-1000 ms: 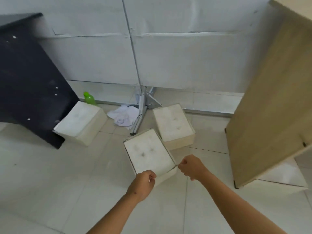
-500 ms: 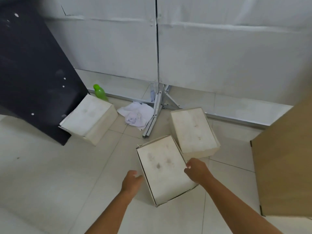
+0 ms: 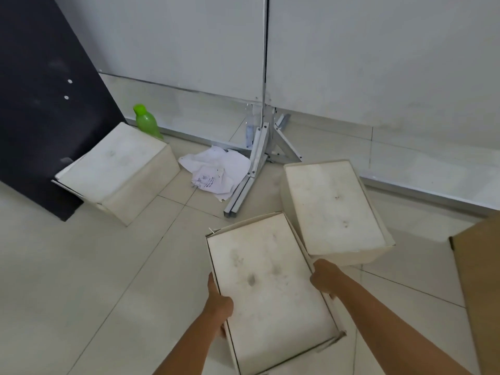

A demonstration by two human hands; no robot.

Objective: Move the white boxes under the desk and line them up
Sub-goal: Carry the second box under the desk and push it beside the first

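Three white boxes are on the tiled floor. The nearest white box (image 3: 270, 288) is between my hands: my left hand (image 3: 217, 304) grips its left side and my right hand (image 3: 324, 277) grips its right side. A second white box (image 3: 332, 207) lies just behind it to the right, nearly touching. A third white box (image 3: 116, 169) rests at the left against the black desk panel (image 3: 40, 104). The wooden desk side (image 3: 479, 280) shows at the right edge.
A green bottle (image 3: 146, 121) stands by the wall behind the left box. Crumpled paper (image 3: 216, 171) lies beside a metal partition foot (image 3: 257, 163) in the middle. White partition panels (image 3: 351, 63) close off the back.
My hands went from fists above the nearest box to gripping its two sides. The view swung left and closer, so the wooden desk slid to the right edge.
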